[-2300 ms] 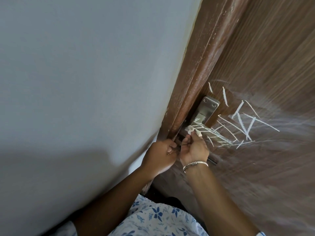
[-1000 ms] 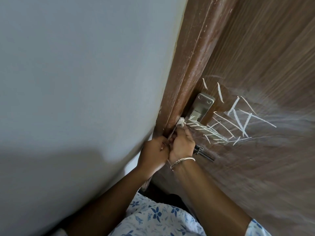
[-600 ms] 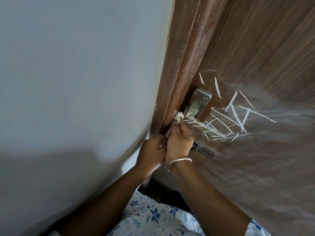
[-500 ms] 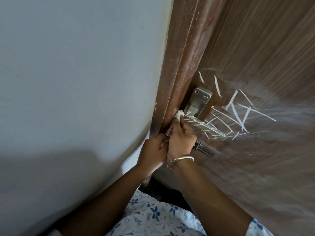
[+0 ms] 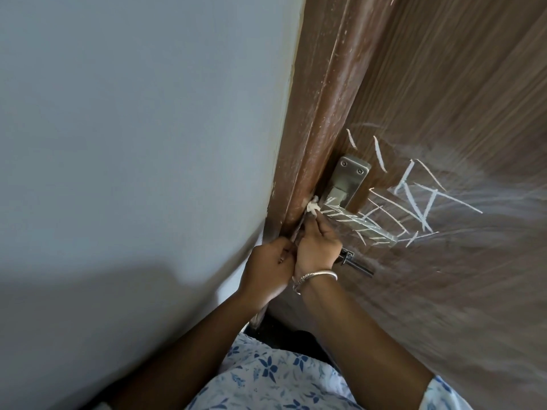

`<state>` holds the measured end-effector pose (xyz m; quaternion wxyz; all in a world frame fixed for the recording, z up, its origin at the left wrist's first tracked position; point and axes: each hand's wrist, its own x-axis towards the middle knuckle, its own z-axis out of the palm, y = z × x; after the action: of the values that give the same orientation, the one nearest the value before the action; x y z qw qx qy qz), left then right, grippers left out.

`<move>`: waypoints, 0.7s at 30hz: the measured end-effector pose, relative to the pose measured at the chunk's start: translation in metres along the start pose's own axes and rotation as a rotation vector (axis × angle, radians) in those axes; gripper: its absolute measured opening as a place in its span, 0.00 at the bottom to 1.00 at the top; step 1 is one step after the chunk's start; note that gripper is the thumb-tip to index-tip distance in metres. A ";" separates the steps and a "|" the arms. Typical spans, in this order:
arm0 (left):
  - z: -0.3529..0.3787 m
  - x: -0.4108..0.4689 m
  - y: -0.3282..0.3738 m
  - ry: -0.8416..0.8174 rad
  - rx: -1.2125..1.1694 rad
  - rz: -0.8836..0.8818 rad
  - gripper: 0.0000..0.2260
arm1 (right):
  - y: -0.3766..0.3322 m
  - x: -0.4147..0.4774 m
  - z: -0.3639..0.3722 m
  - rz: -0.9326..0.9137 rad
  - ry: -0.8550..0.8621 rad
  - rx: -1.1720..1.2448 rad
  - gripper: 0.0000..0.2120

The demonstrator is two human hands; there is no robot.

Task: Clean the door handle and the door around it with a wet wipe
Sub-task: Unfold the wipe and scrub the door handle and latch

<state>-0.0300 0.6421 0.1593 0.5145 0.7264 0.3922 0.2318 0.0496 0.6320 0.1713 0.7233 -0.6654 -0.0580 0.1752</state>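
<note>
Small white wet wipe (image 5: 312, 207), bunched into a wad, pinched at the fingertips of the right hand (image 5: 318, 247) and pressed at the inner end of the door handle (image 5: 359, 223), right where the lever meets the door edge. Right hand clenched on the wipe, a silver bracelet (image 5: 315, 278) at its wrist. Left hand (image 5: 268, 269) just below and beside the handle, touching the right hand, fingers curled closed at the door edge; whether gripping the edge itself or something thin there, cannot tell.

Handle: a metal lever crossed by many white chalk-like strokes, none visibly wiped off. Above the handle, its steel backplate (image 5: 350, 177) with two screws, free of marks. Below the handle, a dark key or latch pin (image 5: 356, 263) sticking out of the door. Beyond the handle's free end, more white strokes (image 5: 420, 199) across the brown wood-grain door (image 5: 444, 84), set in a paler hazy smear. On the side of the handle away from the door face, the door frame (image 5: 319, 113), then a grey wall (image 5: 133, 128).

Step in hand, by judgement: early wiping at the root of the lever, most of the job not yet done. Next move likely calls for firm strokes along the lever toward its free end, then outward over the marked panel, probably re-folding the wad to a clean face as it loads with white.
</note>
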 end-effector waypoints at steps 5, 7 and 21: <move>0.001 -0.002 0.001 -0.019 0.011 0.018 0.07 | 0.000 -0.003 -0.005 -0.073 -0.034 -0.020 0.14; 0.002 -0.002 0.001 -0.041 0.021 0.025 0.05 | -0.001 -0.003 -0.009 -0.133 -0.049 -0.065 0.13; 0.006 0.000 -0.001 -0.029 0.033 0.077 0.06 | -0.005 0.005 -0.032 0.070 0.067 0.190 0.07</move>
<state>-0.0260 0.6389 0.1562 0.4987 0.7527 0.3603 0.2343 0.0650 0.6032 0.1719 0.7781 -0.6010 0.0063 0.1827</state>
